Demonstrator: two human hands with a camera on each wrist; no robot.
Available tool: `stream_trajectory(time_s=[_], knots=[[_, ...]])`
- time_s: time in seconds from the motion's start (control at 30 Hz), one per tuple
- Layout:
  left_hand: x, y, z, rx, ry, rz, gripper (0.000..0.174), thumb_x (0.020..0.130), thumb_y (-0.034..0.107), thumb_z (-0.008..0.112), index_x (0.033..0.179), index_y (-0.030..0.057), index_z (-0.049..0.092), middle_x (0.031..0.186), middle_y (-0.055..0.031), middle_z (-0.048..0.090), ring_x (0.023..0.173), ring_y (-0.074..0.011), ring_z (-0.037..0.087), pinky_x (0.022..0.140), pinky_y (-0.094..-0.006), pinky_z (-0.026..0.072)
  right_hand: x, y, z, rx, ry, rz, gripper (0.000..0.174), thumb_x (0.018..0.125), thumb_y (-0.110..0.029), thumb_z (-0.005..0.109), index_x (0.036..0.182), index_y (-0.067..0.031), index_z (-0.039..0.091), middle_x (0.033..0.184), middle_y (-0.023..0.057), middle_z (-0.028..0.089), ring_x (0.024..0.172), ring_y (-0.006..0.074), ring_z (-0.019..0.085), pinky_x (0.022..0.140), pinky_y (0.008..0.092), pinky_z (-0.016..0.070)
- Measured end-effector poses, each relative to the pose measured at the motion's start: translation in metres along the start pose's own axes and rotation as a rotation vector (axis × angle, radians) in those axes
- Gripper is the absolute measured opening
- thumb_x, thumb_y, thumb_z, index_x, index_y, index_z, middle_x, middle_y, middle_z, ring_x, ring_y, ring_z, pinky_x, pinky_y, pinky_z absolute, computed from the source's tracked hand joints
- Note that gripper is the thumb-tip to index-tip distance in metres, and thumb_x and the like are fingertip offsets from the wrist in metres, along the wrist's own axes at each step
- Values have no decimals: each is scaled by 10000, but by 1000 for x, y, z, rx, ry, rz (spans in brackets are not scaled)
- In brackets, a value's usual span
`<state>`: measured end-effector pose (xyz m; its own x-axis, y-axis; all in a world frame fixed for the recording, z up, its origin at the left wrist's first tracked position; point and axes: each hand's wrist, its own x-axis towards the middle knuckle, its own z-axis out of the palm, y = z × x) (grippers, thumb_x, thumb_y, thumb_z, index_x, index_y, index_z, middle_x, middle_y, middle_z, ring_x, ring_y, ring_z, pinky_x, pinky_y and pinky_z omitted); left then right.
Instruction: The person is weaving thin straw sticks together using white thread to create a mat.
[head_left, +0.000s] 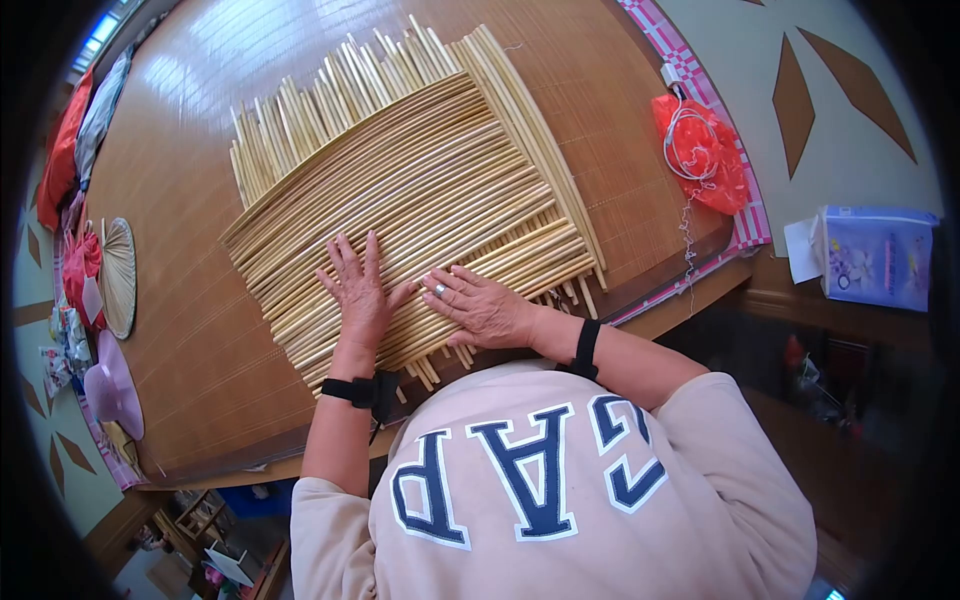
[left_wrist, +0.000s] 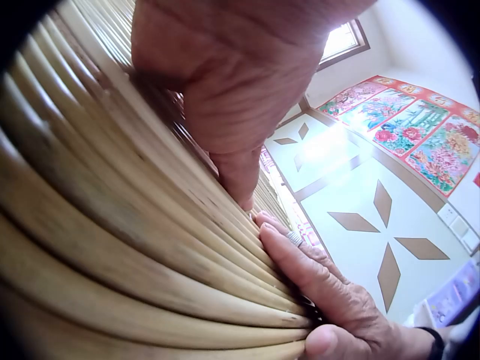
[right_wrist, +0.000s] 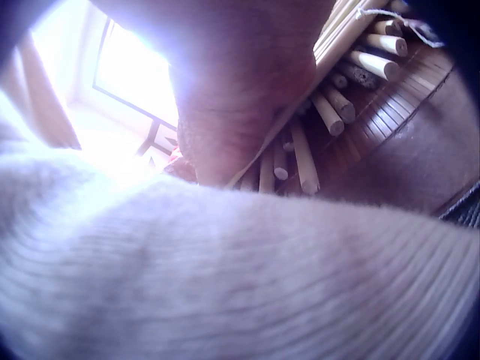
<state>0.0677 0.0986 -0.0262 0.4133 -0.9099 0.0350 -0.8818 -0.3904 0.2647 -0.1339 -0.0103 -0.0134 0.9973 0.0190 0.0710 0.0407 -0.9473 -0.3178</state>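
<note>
A wide layer of pale, thin wooden sticks [head_left: 400, 165] lies side by side in front of me. It rests across a second layer of sticks [head_left: 300, 120] whose ends stick out at the far and near sides. My left hand [head_left: 362, 293] rests on the upper layer with its fingers spread. Beside it, my right hand [head_left: 485, 307], with a ring on one finger, lies over the near sticks, fingers extended. In the left wrist view the right hand's fingers [left_wrist: 300, 262] touch the sticks. Round cut stick ends [right_wrist: 330, 112] show below my right hand in the right wrist view.
The sticks lie on a brown mat [head_left: 190, 330]. A hand fan [head_left: 118, 278] and a pink hat [head_left: 115, 385] are at the left edge. To the right are a red plastic bag [head_left: 715, 160] with a white cable and a purple package [head_left: 880, 258].
</note>
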Motion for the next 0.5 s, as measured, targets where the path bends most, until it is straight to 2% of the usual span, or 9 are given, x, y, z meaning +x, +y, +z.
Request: stream_trajectory(time_s=[0.23, 0.3, 0.37, 0.43, 0.5], knots=[[-1, 6, -5, 76, -53, 1, 977, 702, 487, 719, 1455, 160, 190, 1478, -267, 55, 1373, -455, 8, 1011, -691, 54, 1, 0, -5, 48, 40, -14, 669, 864, -460, 489, 1339, 2, 393, 1435, 190, 321, 1376, 290, 226, 1139, 411, 127], [0, 8, -9, 70, -46, 22, 983, 703, 477, 724, 1457, 156, 181, 1475, -273, 50, 1373, -454, -5, 1010, -692, 51, -7, 4, -13, 72, 69, -38, 662, 850, -446, 518, 1320, 8, 416, 1414, 206, 348, 1362, 304, 258, 1133, 415, 158], [2, 12, -18, 38, -113, -40, 954, 719, 435, 727, 1460, 180, 182, 1482, -262, 68, 1375, -452, 14, 1017, -678, 60, -20, 5, -23, 121, 159, 76, 651, 835, -429, 546, 1300, 13, 437, 1376, 218, 392, 1334, 328, 305, 1119, 419, 205], [5, 21, -23, 52, -82, -36, 946, 722, 431, 726, 1457, 164, 194, 1479, -262, 85, 1375, -451, 19, 1033, -659, 74, -38, 8, -35, 162, 213, 141, 653, 821, -424, 566, 1281, 26, 452, 1342, 227, 426, 1306, 351, 340, 1106, 422, 238], [9, 31, -21, -27, -34, 90, 939, 728, 415, 729, 1455, 145, 199, 1477, -262, 101, 1378, -441, 29, 1051, -630, 92, -54, 10, -37, 56, 264, 271, 667, 808, -424, 579, 1273, 36, 452, 1332, 227, 434, 1292, 360, 357, 1096, 421, 256]])
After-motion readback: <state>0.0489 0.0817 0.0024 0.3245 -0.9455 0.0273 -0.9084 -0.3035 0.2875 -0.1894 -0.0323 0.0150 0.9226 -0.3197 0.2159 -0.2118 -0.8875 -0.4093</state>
